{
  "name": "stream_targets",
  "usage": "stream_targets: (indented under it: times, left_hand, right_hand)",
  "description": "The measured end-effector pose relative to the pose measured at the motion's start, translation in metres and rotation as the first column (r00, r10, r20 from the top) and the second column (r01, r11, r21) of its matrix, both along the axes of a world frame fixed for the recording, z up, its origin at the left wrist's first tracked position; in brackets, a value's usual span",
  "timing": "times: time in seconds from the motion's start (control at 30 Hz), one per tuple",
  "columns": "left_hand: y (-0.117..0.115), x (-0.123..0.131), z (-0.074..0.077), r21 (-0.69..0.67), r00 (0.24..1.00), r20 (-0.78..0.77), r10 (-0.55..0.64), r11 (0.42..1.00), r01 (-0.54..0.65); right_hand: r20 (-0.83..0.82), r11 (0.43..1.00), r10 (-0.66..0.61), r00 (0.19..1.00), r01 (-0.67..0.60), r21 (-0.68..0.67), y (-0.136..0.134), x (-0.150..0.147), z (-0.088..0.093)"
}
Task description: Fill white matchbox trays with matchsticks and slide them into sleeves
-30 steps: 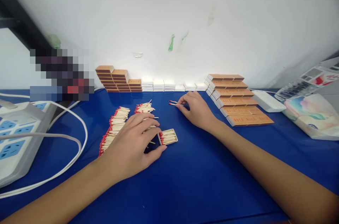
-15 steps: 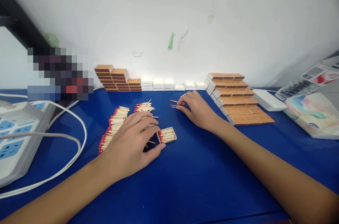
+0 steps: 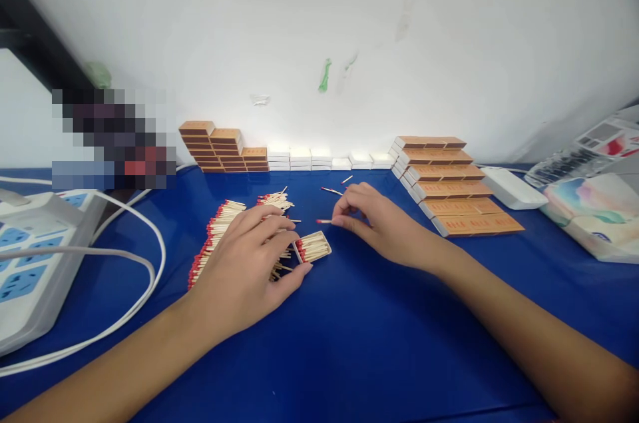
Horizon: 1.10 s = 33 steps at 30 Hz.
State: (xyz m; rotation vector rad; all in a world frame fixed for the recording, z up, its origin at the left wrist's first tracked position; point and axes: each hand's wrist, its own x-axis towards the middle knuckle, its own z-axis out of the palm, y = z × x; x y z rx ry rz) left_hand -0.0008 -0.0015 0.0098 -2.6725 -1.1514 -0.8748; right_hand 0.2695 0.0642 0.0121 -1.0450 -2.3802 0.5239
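My left hand (image 3: 249,263) rests over the matches with its fingers curved, its thumb and a finger gripping the near-left end of a small white matchbox tray (image 3: 328,242). Red-headed matches (image 3: 313,247) lie side by side in this tray. To its right, my right hand (image 3: 372,216) pinches a single match (image 3: 323,221) level above the blue surface, its red head pointing left. Two loose matches (image 3: 331,190) lie just beyond those fingers. A long row of matches (image 3: 215,233) is partly hidden by my left hand, and another pile (image 3: 274,199) sits behind it.
Orange matchboxes (image 3: 224,136) stand stacked at the back left, with white trays (image 3: 300,158) along the wall. A stepped stack of matchboxes (image 3: 449,190) is on the right, near a white device (image 3: 516,188) and a tissue pack (image 3: 594,216). A power strip (image 3: 30,256) and white cables lie left.
My right hand has drawn back toward me with one match between its fingertips, leaving two matches behind on the surface. The tray has tilted slightly in my left hand.
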Motion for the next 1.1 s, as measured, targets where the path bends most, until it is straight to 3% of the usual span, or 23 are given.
stream_targets:
  times: [0.13, 0.3, 0.77, 1.1]
  left_hand:
    - [0.001, 0.000, 0.000, 0.008, 1.000, 0.005, 0.011, 1.000, -0.011]
    - [0.002, 0.000, -0.002, 0.003, 1.000, -0.003, 0.007, 1.000, -0.007]
    - [0.001, 0.000, -0.004, -0.075, 0.998, 0.000, -0.055, 0.996, 0.055]
    - [0.002, 0.000, -0.006, -0.095, 0.997, -0.003, -0.083, 0.992, 0.083]
  right_hand:
    - [0.008, 0.995, 0.093, 0.996, -0.093, -0.040, -0.024, -0.010, 0.009]
    - [0.061, 0.988, 0.152, 0.986, -0.152, -0.003, -0.033, -0.018, 0.009]
    - [0.021, 0.993, 0.077, 0.997, -0.075, -0.093, -0.033, -0.017, 0.007]
    - [0.012, 0.988, 0.099, 0.995, -0.097, -0.121, -0.034, -0.015, 0.010]
